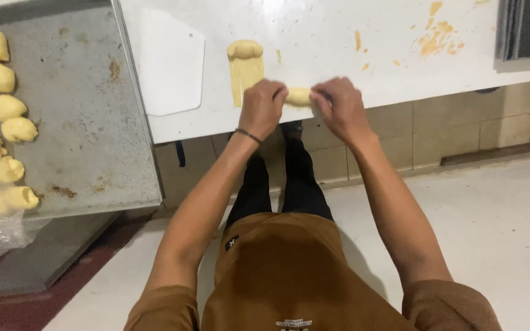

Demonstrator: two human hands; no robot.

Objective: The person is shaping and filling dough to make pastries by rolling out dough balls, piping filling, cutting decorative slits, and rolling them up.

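My left hand (pixel 262 108) and right hand (pixel 340 108) meet near the front edge of the white table (pixel 338 37), fingers curled and pinching a small roll of yellow dough (pixel 299 96) between them, one hand at each end. Just beyond my left hand lies another dough piece (pixel 245 50) above a flattened strip smeared on the surface. Farther left of that hand rests a white scraper (pixel 170 61), then a worn metal tray (pixel 81 110) with shaped dough rolls (pixel 7 110) along its far side. Beyond my right hand, orange smears (pixel 438 35) mark the tabletop. Below my arms is pale floor (pixel 498 233) and a tiled wall base (pixel 449 132).
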